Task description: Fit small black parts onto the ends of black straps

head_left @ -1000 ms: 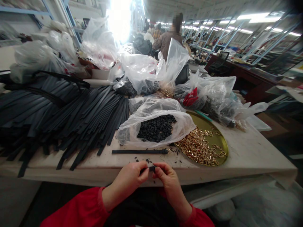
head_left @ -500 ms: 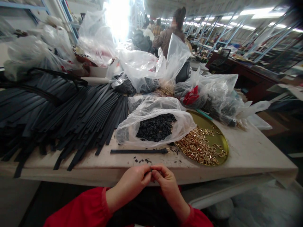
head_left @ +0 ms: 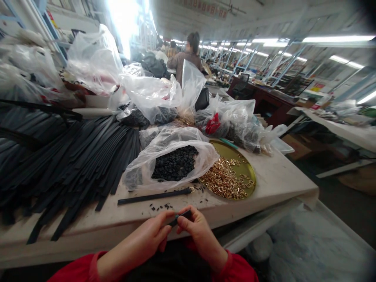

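Observation:
My left hand (head_left: 152, 237) and my right hand (head_left: 196, 231) meet at the near table edge, both pinched on the end of a narrow black strap (head_left: 180, 216). Just beyond them a finished black strap with a gold tip (head_left: 154, 196) lies flat on the table, with small black bits (head_left: 160, 205) scattered near it. Behind that sits an open clear bag of small black loops (head_left: 174, 162). To its right is a gold round tray (head_left: 243, 166) heaped with gold buckles (head_left: 225, 182).
A big pile of black straps (head_left: 67, 164) covers the table's left half. Several more clear plastic bags (head_left: 152, 94) crowd the back. A person (head_left: 186, 56) stands beyond the table. Other worktables (head_left: 337, 129) and racks fill the right side.
The camera has swung to the right and tilted, so everything shifted left in view. My hands stay together at the table edge, still working the black strap end.

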A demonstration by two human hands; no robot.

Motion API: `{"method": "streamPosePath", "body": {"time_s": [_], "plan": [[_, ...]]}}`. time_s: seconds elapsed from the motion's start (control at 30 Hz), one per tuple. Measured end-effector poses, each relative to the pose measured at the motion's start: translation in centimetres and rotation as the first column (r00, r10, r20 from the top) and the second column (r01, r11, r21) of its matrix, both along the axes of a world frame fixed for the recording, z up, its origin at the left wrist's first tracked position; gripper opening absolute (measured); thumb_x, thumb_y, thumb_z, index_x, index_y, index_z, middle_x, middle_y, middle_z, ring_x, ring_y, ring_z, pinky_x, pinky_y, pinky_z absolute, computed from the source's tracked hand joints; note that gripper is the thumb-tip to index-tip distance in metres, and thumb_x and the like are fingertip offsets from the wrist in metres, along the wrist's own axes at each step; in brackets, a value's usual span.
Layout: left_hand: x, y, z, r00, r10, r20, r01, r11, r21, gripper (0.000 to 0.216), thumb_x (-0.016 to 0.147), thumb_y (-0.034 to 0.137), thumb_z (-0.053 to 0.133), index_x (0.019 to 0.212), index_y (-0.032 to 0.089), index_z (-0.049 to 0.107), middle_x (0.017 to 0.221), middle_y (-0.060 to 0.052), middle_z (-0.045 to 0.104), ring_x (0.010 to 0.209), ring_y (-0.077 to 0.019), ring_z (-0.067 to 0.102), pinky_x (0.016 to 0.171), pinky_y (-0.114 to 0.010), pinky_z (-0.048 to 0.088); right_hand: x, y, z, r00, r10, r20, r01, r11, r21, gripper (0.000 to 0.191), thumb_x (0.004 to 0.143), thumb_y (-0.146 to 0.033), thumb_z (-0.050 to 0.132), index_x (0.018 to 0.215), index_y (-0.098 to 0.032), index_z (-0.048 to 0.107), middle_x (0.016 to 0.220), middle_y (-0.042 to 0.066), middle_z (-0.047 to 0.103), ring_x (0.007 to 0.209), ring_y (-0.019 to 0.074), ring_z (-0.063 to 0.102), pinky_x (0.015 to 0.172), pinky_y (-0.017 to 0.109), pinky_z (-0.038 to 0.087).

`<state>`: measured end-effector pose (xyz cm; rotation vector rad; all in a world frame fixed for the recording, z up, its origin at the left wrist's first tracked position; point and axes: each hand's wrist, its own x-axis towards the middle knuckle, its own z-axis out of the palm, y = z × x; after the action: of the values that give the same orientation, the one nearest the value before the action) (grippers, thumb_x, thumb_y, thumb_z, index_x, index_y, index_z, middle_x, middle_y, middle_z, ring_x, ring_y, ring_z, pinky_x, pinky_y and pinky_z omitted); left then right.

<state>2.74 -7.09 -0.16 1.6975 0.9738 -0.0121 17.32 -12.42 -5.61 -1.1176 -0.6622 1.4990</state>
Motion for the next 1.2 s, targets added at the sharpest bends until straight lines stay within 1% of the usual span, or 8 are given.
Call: {"method": "streamPosePath", "body": {"time_s": [0.13, 0.27, 0.33, 0.4, 0.5, 0.83, 1.03, 1.2], "plan": [[0.4, 0.3, -1.0, 0.994, 0.056, 0.093, -0.057, 0.998, 0.009, 0.051, 0.084, 0.040, 0.033, 0.126, 0.011, 0.032, 0.057, 0.004, 0.045, 0.049, -0.0108, 0.040, 0.048, -0.021, 0.032, 0.2, 0.4, -0.3, 0.999, 0.041, -0.002, -0.041, 0.998, 0.043, 0.033, 0.066, -0.036, 0.069, 0.079, -0.014, 0.049, 0.059, -0.003, 0.054, 0.054, 0.0092, 0.053, 0.056, 0.022, 0.040], [0.6, 2.1, -0.8, 0.990, 0.064, 0.124, -0.056, 0.996, -0.065, 0.047, 0.082, 0.049, 0.036, 0.111, 0.014, 0.048, 0.060, 0.004, 0.042, 0.049, -0.0096, 0.035, 0.045, -0.021, 0.026, 4.8, 2.6, 0.2, 0.900, 0.047, 0.433, -0.113, 0.986, 0.127, 0.034, 0.074, -0.044, 0.058, 0.091, -0.015, 0.053, 0.078, 0.003, 0.057, 0.069, 0.0121, 0.053, 0.064, 0.025, 0.042], [0.6, 3.2, -0.3, 0.989, 0.095, 0.112, -0.088, 0.994, -0.067, 0.043, 0.081, 0.050, 0.036, 0.099, 0.014, 0.052, 0.058, 0.005, 0.036, 0.051, -0.0099, 0.034, 0.045, -0.021, 0.024, 8.9, 4.5, 0.7, 0.658, -0.130, 0.742, 0.011, 0.987, 0.163, 0.034, 0.081, -0.046, 0.047, 0.094, -0.016, 0.052, 0.081, 0.004, 0.056, 0.070, 0.0131, 0.052, 0.065, 0.026, 0.042], [0.8, 4.0, 0.1, 0.990, 0.108, 0.092, -0.104, 0.993, -0.049, 0.039, 0.079, 0.048, 0.036, 0.087, 0.014, 0.053, 0.060, 0.004, 0.035, 0.054, -0.0105, 0.035, 0.048, -0.022, 0.024, 12.8, 6.6, 1.0, 0.217, -0.164, 0.962, 0.100, 0.984, 0.145, 0.027, 0.084, -0.040, 0.042, 0.094, -0.017, 0.053, 0.090, 0.006, 0.056, 0.083, 0.0156, 0.052, 0.075, 0.028, 0.039], [1.5, 4.5, 0.2, 0.993, 0.113, 0.037, -0.114, 0.993, 0.013, 0.030, 0.074, 0.041, 0.033, 0.072, 0.015, 0.048, 0.060, 0.003, 0.036, 0.057, -0.0117, 0.036, 0.052, -0.023, 0.027, 16.5, 9.3, 0.7, 0.049, -0.065, 0.997, 0.111, 0.992, 0.060, 0.021, 0.079, -0.033, 0.050, 0.086, -0.015, 0.057, 0.092, 0.010, 0.055, 0.085, 0.0213, 0.050, 0.076, 0.034, 0.036], [1.3, 3.7, 0.6, 0.982, 0.174, 0.072, -0.167, 0.982, -0.086, 0.022, 0.077, 0.035, 0.029, 0.077, 0.017, 0.043, 0.062, 0.003, 0.047, 0.044, -0.0090, 0.034, 0.041, -0.021, 0.027, 15.3, 9.7, 1.6, 0.125, -0.078, 0.989, 0.047, 0.996, 0.073, 0.007, 0.074, -0.020, 0.051, 0.070, -0.015, 0.054, 0.077, 0.005, 0.055, 0.076, 0.0160, 0.048, 0.073, 0.028, 0.035], [0.6, 3.5, 2.5, 0.960, 0.189, 0.208, -0.227, 0.957, 0.182, 0.022, 0.077, 0.034, 0.042, 0.081, 0.015, 0.052, 0.069, 0.001, 0.052, 0.064, -0.0126, 0.045, 0.058, -0.023, 0.034, 5.7, 5.4, 4.6, 0.809, 0.120, 0.575, -0.190, 0.980, 0.064, 0.034, 0.075, -0.049, 0.052, 0.070, -0.015, 0.050, 0.057, -0.001, 0.052, 0.053, 0.0099, 0.046, 0.053, 0.023, 0.037], [-1.2, 2.9, 2.1, 0.961, 0.188, 0.201, -0.210, 0.973, 0.092, 0.018, 0.074, 0.029, 0.044, 0.074, 0.014, 0.053, 0.061, 0.003, 0.049, 0.058, -0.0112, 0.043, 0.054, -0.023, 0.032, -0.7, 3.8, 3.8, 0.931, 0.274, 0.241, -0.290, 0.956, 0.033, 0.042, 0.069, -0.054, 0.059, 0.069, -0.013, 0.050, 0.056, -0.002, 0.048, 0.049, 0.0064, 0.043, 0.049, 0.020, 0.034]]}}
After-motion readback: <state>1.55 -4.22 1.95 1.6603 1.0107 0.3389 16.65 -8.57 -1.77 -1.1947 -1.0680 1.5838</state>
